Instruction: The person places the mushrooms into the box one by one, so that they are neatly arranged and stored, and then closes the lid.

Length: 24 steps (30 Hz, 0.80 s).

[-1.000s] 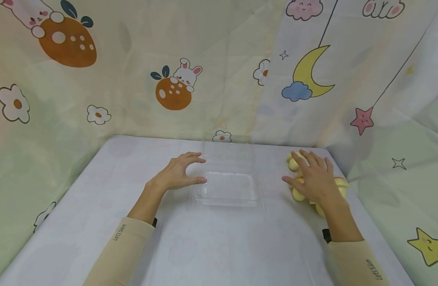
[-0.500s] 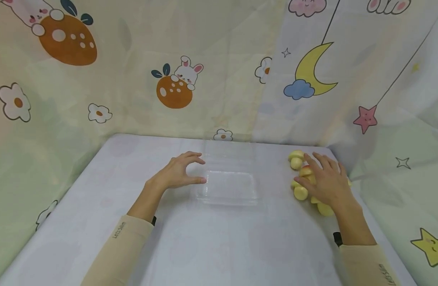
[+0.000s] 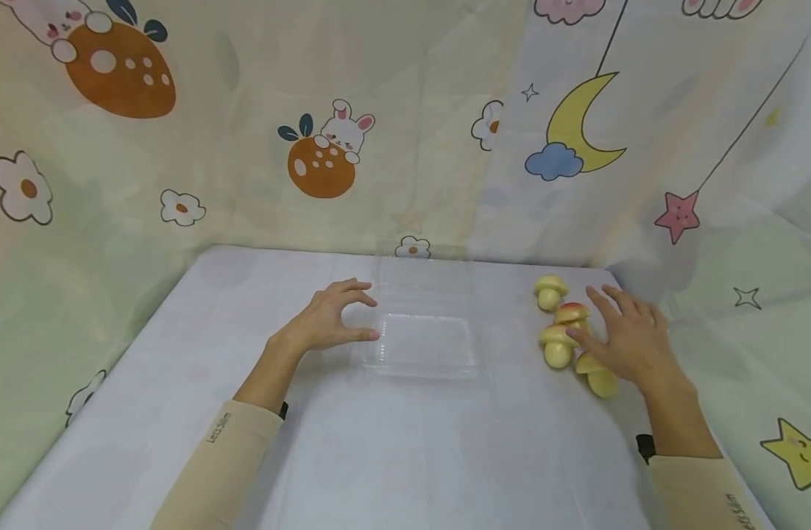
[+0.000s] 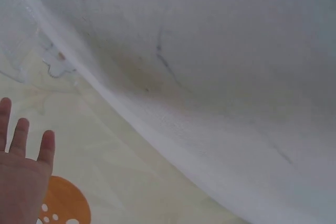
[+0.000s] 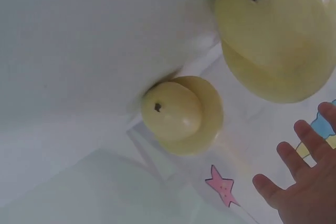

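Several yellow toy mushrooms (image 3: 558, 347) lie in a cluster at the table's right side. One of them, a mushroom with a red-tinted cap (image 3: 571, 312), sits in the middle of the group. My right hand (image 3: 634, 338) hovers at the cluster's right, fingers spread, holding nothing. In the right wrist view, a nearer mushroom (image 5: 273, 35) and a smaller one (image 5: 181, 114) appear beside that hand. At the left edge of a clear plastic box (image 3: 428, 346) is my left hand (image 3: 322, 318), thumb and fingers apart; whether its fingertips touch the box I cannot tell.
A white cloth covers the table (image 3: 405, 449). The box's transparent lid (image 3: 424, 276) stands raised behind it, hard to make out. Printed curtains (image 3: 419, 132) hang close along the back and sides.
My right hand has moved to the right across the mushrooms, uncovering more of them on its left. The left hand stays beside the box.
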{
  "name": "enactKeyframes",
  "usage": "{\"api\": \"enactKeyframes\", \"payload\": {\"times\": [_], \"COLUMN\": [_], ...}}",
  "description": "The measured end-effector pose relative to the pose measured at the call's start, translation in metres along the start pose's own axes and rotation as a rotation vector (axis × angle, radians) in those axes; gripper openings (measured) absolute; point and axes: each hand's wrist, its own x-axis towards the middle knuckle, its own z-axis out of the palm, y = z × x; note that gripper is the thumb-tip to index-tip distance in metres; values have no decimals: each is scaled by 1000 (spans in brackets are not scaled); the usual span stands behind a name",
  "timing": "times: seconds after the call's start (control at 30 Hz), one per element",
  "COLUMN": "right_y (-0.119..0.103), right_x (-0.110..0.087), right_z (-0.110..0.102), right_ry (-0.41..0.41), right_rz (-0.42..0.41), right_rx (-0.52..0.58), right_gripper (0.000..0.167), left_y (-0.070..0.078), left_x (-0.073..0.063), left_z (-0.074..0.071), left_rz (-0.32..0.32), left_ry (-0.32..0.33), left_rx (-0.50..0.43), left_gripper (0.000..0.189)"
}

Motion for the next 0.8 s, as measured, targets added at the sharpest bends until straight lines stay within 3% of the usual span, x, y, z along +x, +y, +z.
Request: {"api": "enactKeyframes", "payload": {"times": [0.5, 0.8], "right_y": [26, 44], "right_x": [-9, -16], "right_z": [-2, -3], "right_ry": [-17, -12], "right_rz": [45, 57], "right_rx": [12, 36], "right_gripper": [81, 82], "left_y": [2, 0], "left_x": [4, -1], "left_z": [0, 0], "left_rz": [13, -6], "left_ry": [-6, -4], "left_rx": [21, -29], "left_gripper": [57, 57]}}
